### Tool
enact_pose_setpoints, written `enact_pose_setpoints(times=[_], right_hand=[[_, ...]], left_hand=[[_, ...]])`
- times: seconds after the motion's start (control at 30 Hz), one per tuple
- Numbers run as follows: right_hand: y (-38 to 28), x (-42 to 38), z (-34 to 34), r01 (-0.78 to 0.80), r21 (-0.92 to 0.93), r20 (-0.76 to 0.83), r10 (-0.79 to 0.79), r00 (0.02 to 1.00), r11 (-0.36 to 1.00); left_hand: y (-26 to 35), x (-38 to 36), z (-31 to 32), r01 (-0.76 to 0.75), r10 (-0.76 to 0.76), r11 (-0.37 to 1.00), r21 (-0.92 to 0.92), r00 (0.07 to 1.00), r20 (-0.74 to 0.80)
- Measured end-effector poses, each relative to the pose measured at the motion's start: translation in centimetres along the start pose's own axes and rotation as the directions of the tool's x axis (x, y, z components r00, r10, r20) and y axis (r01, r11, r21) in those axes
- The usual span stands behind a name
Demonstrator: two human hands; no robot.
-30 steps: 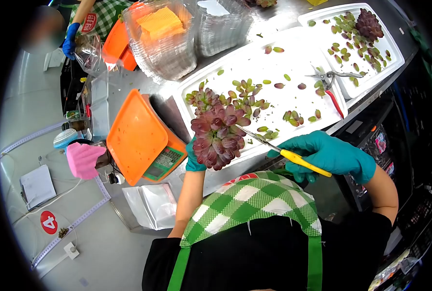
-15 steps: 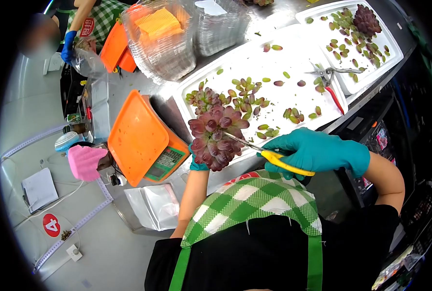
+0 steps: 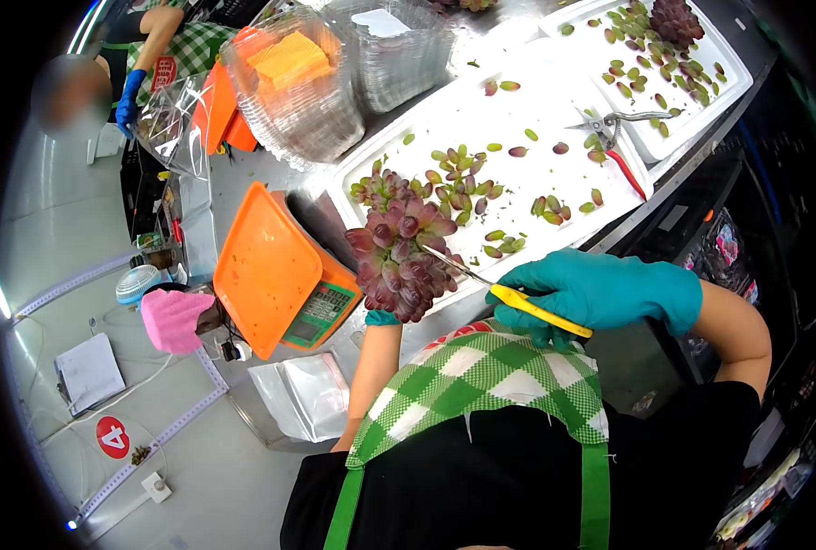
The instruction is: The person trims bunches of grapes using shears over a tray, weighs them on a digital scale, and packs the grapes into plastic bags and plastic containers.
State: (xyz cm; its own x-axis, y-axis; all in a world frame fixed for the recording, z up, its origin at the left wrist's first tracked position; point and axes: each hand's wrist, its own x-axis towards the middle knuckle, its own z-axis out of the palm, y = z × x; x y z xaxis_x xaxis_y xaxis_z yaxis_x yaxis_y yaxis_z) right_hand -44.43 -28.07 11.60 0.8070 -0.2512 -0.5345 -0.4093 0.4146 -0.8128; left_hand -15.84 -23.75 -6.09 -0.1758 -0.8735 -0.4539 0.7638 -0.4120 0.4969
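A large bunch of reddish-purple grapes [image 3: 400, 261] hangs over the near left edge of a white tray [image 3: 541, 128]. Beneath and behind it is my left hand [image 3: 382, 318], gloved in teal; only a sliver shows and its fingers are hidden by the grapes. Yellow-handled scissors [image 3: 541, 312] are in my right hand [image 3: 573, 289], also teal-gloved, with the narrow blades pointing left into the bunch. Loose green and red grapes [image 3: 463, 183] lie in the tray behind the bunch. Red-handled pruning shears [image 3: 620, 156] rest at the tray's right side.
An orange scale [image 3: 266, 270] stands left of the tray, near a plastic bag [image 3: 307, 394]. Stacked clear containers [image 3: 298, 96] are behind. A second white tray [image 3: 733, 87] holds more grapes at right. A co-worker's blue-gloved hand [image 3: 127, 110] is at upper left.
The view has shifted slightly, moving the scale and trays in frame. Less of my left glove shows beneath the bunch. The co-worker's clear bag looks more spread out. My right hand still holds the scissors.
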Motion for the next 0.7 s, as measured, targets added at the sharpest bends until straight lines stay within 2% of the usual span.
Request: enact_pose_setpoints(times=[0.1, 0.13, 0.23, 0.27, 0.37, 0.4, 0.5, 0.7], right_hand=[[-1.0, -0.2, 0.3, -0.109, 0.182, 0.063, 0.099, 0.993, 0.977], [-1.3, -0.1, 0.4, -0.086, 0.207, 0.066, 0.074, 0.995, 0.974], [-0.6, 0.2, 0.4, 0.187, 0.354, 0.089, -0.232, 0.969, 0.916], [-1.2, 0.1, 0.5, 0.041, 0.271, 0.076, -0.063, 0.995, 0.962], [1.0, 1.4, 0.6, 0.271, 0.306, 0.073, -0.307, 0.949, 0.913], [-0.1, 0.8, 0.7, 0.163, 0.332, 0.087, -0.203, 0.975, 0.929], [-1.1, 0.2, 0.9, 0.079, 0.343, 0.092, -0.117, 0.989, 0.936], [0.1, 0.9, 1.3, 0.036, 0.344, 0.056, -0.059, 0.997, 0.938]], left_hand=[[-0.2, 0.0, -0.1, 0.01, -0.01, 1.0, 0.014, 1.0, 0.002], [-0.3, -0.1, 0.0, 0.015, -0.015, 1.0, 0.021, 1.0, 0.002], [-0.6, -0.1, 0.0, 0.029, -0.029, 0.999, 0.035, 1.0, 0.0], [-0.6, -0.1, 0.1, 0.034, -0.034, 0.998, 0.046, 0.999, 0.002], [-0.7, -0.1, 0.1, 0.04, -0.041, 0.998, 0.055, 0.999, 0.003], [-0.8, -0.1, 0.1, 0.045, -0.045, 0.997, 0.059, 0.999, 0.002], [-0.9, -0.1, 0.1, 0.047, -0.048, 0.997, 0.066, 0.999, 0.003], [-0.7, -0.1, 0.0, 0.041, -0.041, 0.997, 0.071, 0.999, 0.005]])
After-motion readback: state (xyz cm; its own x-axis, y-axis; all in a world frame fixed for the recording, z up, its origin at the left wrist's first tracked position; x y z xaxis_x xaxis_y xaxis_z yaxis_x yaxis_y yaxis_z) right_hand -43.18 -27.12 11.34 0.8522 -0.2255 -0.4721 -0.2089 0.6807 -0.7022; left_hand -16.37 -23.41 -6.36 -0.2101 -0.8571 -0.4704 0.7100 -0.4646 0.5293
